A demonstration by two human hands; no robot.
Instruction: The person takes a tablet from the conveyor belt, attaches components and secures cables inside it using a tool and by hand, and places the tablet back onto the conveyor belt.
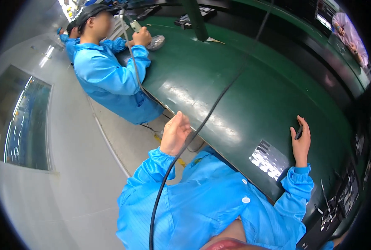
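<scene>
My right hand (pixel 301 141) rests on the green conveyor belt (pixel 235 91) and holds a small black pen-like tool (pixel 299 132) between its fingers. My left hand (pixel 175 133) hangs off the belt's near edge, fingers loosely apart and holding nothing. A black cable (pixel 181 146) runs past the left hand, down across my blue sleeve and coat. A shiny patch (pixel 269 159) lies on the belt beside my right wrist.
A co-worker in a blue coat (pixel 110 79) sits further along the belt, holding a tool (pixel 135 26) over a round grey part (pixel 156 41). Dark trays with parts (pixel 339 200) sit at the right. Another person (pixel 350 35) stands far right. Grey floor (pixel 68 166) lies to the left.
</scene>
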